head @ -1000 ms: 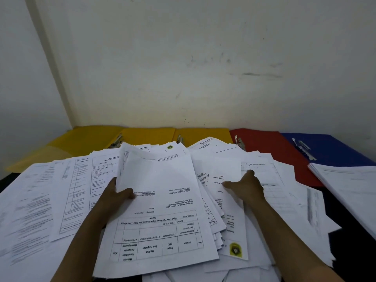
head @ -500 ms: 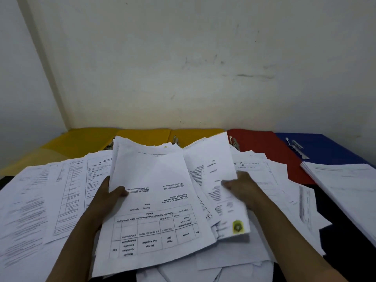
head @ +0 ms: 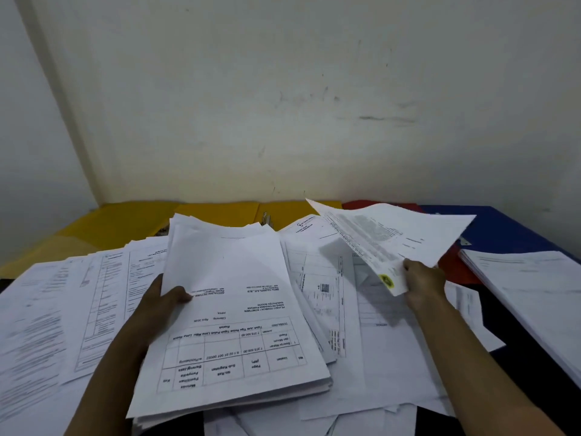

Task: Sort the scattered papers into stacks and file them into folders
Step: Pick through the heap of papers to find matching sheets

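Observation:
A thick stack of printed papers (head: 239, 309) is tilted up in the middle of the table, its top sheet showing a table upside down. My left hand (head: 163, 305) grips its left edge, thumb on top. My right hand (head: 423, 281) pinches a thin bundle of sheets with a yellow emblem (head: 390, 237) by its near corner and holds it lifted over the right side of the pile. Loose scattered papers (head: 352, 309) cover the table underneath. Yellow folders (head: 125, 221), a red folder (head: 452, 269) and a blue folder (head: 509, 228) lie along the wall.
A neat pile of papers (head: 531, 287) lies at the right edge on the blue folder. More sheets (head: 47, 309) spread across the left. The dark table (head: 503, 366) shows at the right front. A white wall closes the back and left.
My right hand has lifted the emblem bundle off the pile and swung it up and to the right. The left hand keeps its grip on the thick stack.

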